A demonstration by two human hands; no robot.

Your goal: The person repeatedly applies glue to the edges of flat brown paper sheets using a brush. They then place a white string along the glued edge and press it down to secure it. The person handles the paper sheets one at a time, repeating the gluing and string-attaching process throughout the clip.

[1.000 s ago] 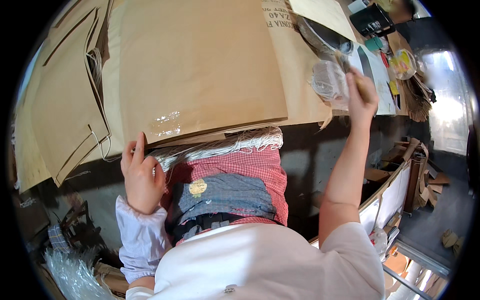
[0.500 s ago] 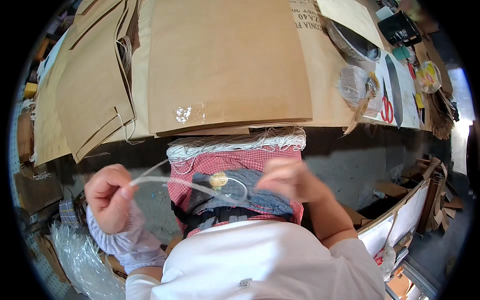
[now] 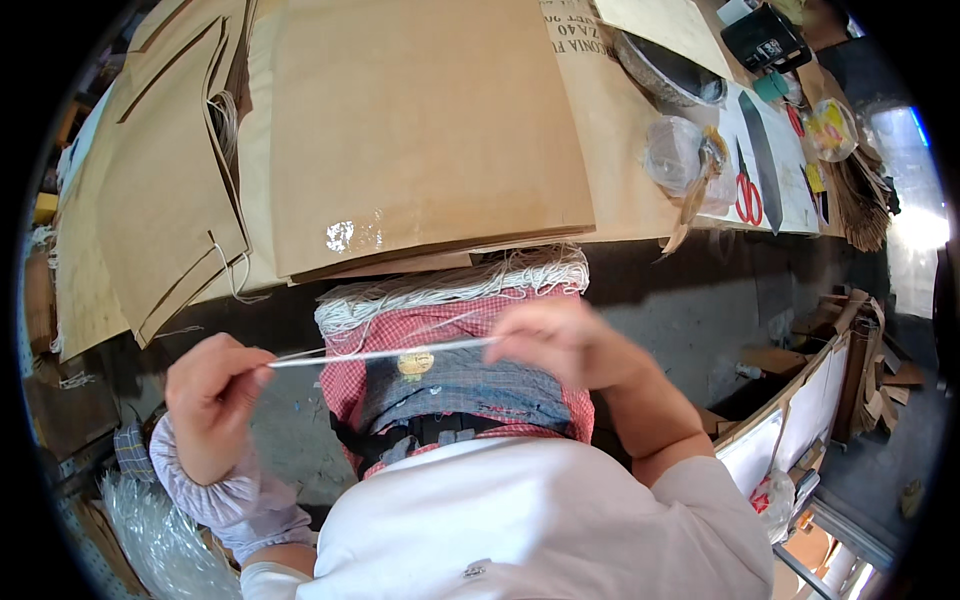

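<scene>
A white cord [image 3: 400, 353] is stretched nearly level between my two hands, above my lap. At its left end, my left hand [image 3: 212, 385] pinches it between thumb and fingers. My right hand [image 3: 550, 340] is closed on the other end; its fingers are a little blurred. A bundle of white cords [image 3: 450, 285] lies across my knees at the table edge, on a red checked cloth [image 3: 340, 385]. Below the taut cord shows a patch of blue denim [image 3: 470, 385] with a yellow print.
A stack of brown paper sheets [image 3: 420, 130] overhangs the table's near edge. Slit brown sheets with cords [image 3: 165, 200] lie left. Red-handled scissors [image 3: 748, 195], a long blade [image 3: 762, 150], a tape roll [image 3: 712, 155] and a dark bowl [image 3: 670, 70] lie right. Clear plastic strips [image 3: 165, 530] stand lower left.
The cord hung in a loose loop from my left hand and is now pulled straight. My right hand has moved slightly left and up and holds its end. The whole view has shifted somewhat.
</scene>
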